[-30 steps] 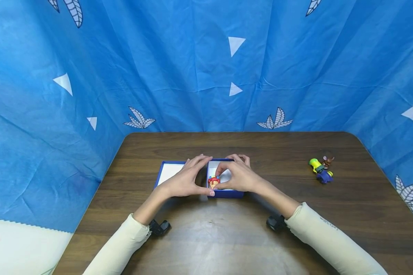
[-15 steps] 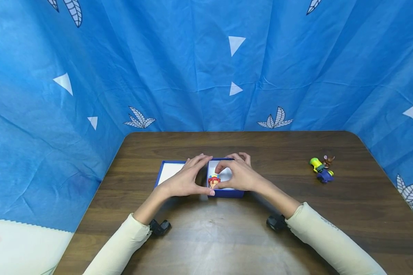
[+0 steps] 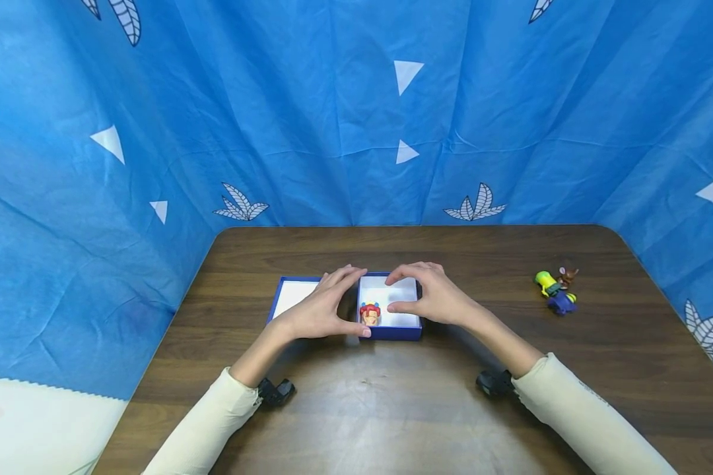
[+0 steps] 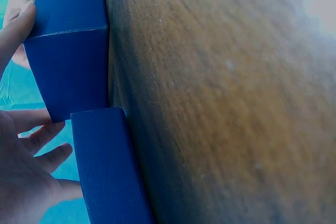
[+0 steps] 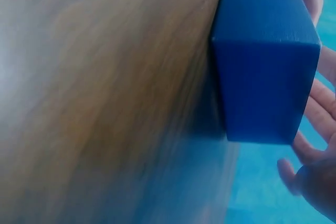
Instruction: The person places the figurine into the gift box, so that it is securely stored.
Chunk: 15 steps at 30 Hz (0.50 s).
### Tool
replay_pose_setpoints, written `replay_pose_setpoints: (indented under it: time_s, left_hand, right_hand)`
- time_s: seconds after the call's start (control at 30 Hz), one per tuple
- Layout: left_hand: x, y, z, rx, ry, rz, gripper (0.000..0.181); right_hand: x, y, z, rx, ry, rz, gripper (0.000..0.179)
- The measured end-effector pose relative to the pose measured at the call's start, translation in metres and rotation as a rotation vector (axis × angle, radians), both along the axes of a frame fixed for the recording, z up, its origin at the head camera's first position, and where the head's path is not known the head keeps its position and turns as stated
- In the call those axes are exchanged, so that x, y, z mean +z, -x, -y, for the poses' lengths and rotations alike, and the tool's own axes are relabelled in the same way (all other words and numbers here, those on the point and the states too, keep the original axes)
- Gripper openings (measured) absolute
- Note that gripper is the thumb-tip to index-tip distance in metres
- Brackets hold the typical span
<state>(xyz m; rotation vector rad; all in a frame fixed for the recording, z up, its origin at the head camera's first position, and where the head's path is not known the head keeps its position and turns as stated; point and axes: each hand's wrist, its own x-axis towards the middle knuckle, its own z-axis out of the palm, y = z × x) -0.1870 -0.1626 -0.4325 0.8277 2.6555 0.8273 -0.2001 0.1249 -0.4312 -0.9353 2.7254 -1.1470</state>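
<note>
Toy fig. lies in box, near-L corner; prob. light, stiff plastic, tho too small to be sure; pinch mid-body. L hand grips box ends, R hand fingers parted, holding nothing

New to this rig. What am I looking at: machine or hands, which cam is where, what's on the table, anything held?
No robot: just a person's bare hands. Head picture: a head-worn camera looking forward and down. Wrist pictures: one camera on each wrist, close to the work.

On the brown wood-grain table stands an open blue box, white inside, with a small red-and-tan toy figure in its near left corner. Left of the box: a shallow blue-rimmed white piece, probably the lid. Over to the right, close together: a yellow-green toy, a purple-blue toy and a brown toy.

The left hand holds the box, its thumb and fingertips at the two left corners. The right hand is over the box, thumb and fingers apart, holding nothing.
</note>
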Motion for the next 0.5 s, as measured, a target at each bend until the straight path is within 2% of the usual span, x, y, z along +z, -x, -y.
replay_pose_setpoints:
  time_s: [0.5]
  left_hand:
    - [-0.001, 0.000, 0.000, 0.003, -0.006, 0.009, 0.117]
  right_hand:
    - [-0.003, -0.002, -0.036, -0.096, 0.106, 0.027, 0.043]
